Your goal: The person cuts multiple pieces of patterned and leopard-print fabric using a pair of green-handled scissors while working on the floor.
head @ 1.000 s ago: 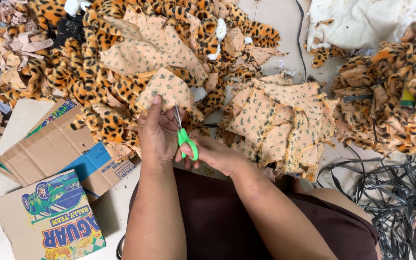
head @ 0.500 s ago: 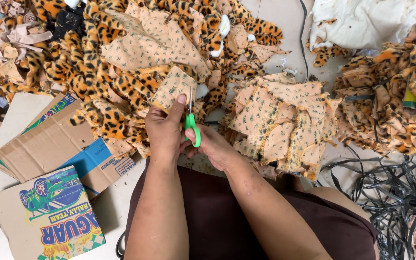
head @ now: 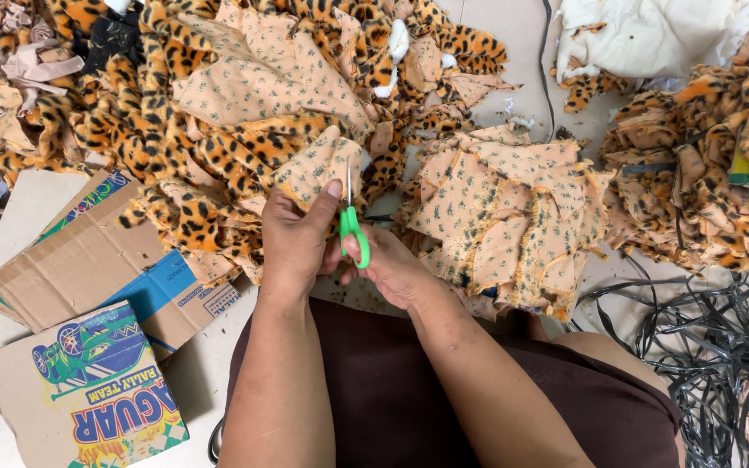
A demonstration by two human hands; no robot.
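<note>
Just above the person's lap, in the middle of the head view, the left hand (head: 295,236) pinches a small piece of tan, speckled fabric (head: 321,165), with the thumb pressed up against its lower edge and the other fingers curled behind it, so the hand is closed on the cloth. The right hand (head: 385,264) sits just beside it, fingers threaded through the green handles of a pair of scissors (head: 353,227); the hand is closed round those handles, and the thin blades point upward along the right edge of the held piece, though how far the blades are parted cannot be told. The fabric piece lies against a big heap of leopard-print plush (head: 192,147) that spreads across the upper left of the floor. To the right of the hands rests a stack of cut tan pieces (head: 504,217) with fuzzy orange edges, and further right another mound of leopard-print scraps (head: 704,182). At the top right lies a bundle of cream fabric (head: 643,35). Flattened cardboard boxes (head: 88,277), one with a colourful car picture, lie at the lower left, and a tangle of dark plastic strapping (head: 713,347) sits at the lower right
</note>
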